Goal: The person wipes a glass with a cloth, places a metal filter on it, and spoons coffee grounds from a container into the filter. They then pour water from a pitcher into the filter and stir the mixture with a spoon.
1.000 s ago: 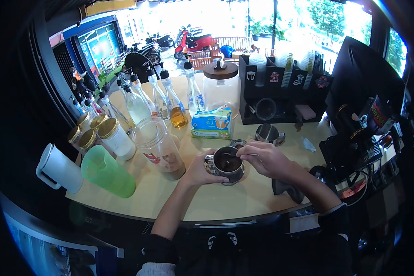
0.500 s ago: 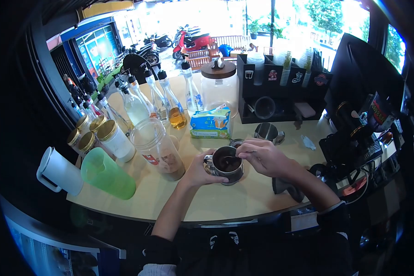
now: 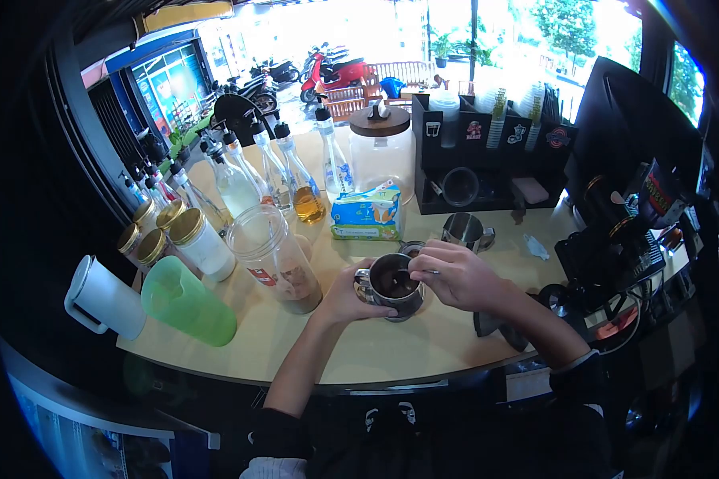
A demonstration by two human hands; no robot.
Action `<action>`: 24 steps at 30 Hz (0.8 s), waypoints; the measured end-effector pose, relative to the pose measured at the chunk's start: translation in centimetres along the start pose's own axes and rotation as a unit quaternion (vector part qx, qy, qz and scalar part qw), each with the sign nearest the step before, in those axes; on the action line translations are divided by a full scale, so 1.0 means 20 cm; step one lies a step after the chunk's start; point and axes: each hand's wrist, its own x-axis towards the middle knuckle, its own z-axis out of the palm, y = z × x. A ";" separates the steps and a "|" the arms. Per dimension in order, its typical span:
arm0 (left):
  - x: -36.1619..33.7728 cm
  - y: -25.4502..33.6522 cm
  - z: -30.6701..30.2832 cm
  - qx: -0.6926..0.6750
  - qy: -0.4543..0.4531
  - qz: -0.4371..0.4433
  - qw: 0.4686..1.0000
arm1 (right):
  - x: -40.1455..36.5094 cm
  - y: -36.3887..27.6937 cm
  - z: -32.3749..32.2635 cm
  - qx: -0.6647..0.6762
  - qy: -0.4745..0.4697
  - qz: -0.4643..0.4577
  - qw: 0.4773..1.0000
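Note:
Near the middle of the table stands a metal cup (image 3: 405, 306) with dark liquid (image 3: 390, 279) inside. My left hand (image 3: 347, 295) is closed around its left side by the handle, thumb along the lower front. Over the right rim, my right hand (image 3: 459, 275) pinches the thin handle of what looks like a spoon (image 3: 430, 273), its lower end down in the liquid. Just behind the cup is a small round metal item (image 3: 411, 247), partly hidden by my right hand. A second metal cup (image 3: 462, 230) sits farther back.
To the left stand a large clear plastic jar (image 3: 272, 259), a green pitcher (image 3: 188, 302), a white pitcher (image 3: 104, 297) and gold-lidded jars (image 3: 204, 243). Pump bottles (image 3: 300, 180), a tissue pack (image 3: 366, 214) and a black cup organizer (image 3: 495, 164) line the back. Dark equipment (image 3: 607, 247) is at right.
My right hand has shifted slightly left and lower at the cup's rim, moving the spoon in the liquid. My left hand keeps its hold on the cup.

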 end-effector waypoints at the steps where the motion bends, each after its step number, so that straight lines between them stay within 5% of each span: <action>1: 0.00 0.00 0.00 -0.003 0.004 -0.001 1.000 | 0.00 0.00 0.01 0.001 -0.001 0.000 1.000; 24: 0.00 -0.04 0.00 -0.005 0.006 0.002 1.000 | 0.01 0.03 0.06 0.000 0.020 -0.028 0.999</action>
